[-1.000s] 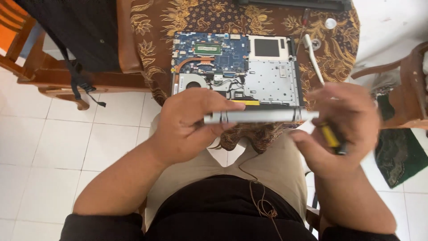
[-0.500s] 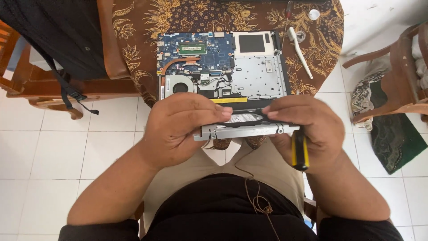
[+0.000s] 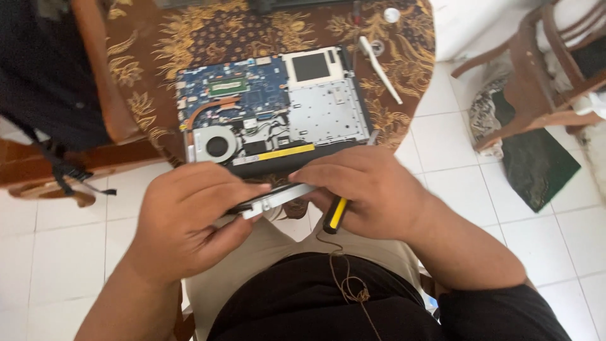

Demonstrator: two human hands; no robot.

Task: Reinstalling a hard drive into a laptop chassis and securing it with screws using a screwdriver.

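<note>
— Head view: where is the slim silver drive [image 3: 278,197]?
— Between both hands, above the lap, just before the opened laptop [image 3: 271,107]. Left hand [image 3: 189,221] grips its left end; right hand [image 3: 366,192] clasps the other end and a yellow-handled screwdriver [image 3: 334,215].

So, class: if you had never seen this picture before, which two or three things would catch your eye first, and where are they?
First, the opened laptop with its blue circuit board and round fan bared, lying on a brown patterned tablecloth at the top. Below it, both hands, the left hand and right hand, grip a slim silver drive over the lap. A yellow-and-black screwdriver handle pokes from under the right hand.
</note>
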